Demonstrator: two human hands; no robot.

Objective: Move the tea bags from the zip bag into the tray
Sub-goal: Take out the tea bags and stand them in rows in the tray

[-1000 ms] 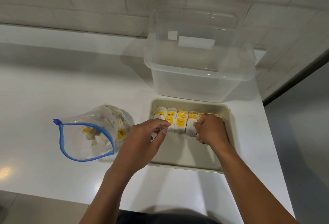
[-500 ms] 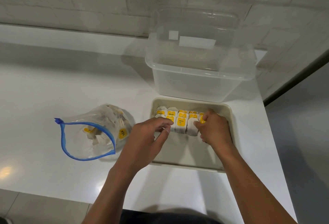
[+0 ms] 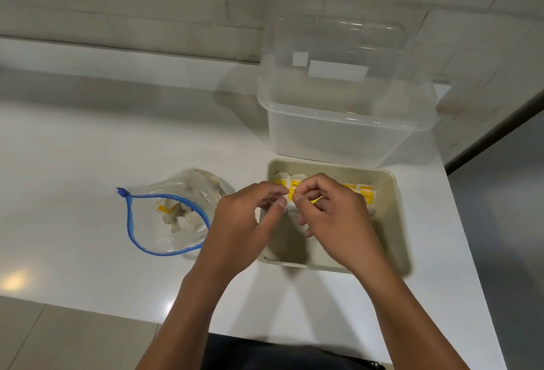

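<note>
Both hands, left [image 3: 244, 222] and right [image 3: 332, 216], fingers curled, meet over the tea bags [image 3: 365, 193] in the tray [image 3: 394, 222]; whether either has hold of one cannot be told.

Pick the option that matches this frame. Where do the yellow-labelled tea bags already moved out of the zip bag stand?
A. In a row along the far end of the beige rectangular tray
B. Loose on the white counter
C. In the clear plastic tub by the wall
A: the yellow-labelled tea bags stand in a row at the far end of the beige rectangular tray, while the clear plastic tub behind it holds none.
</note>
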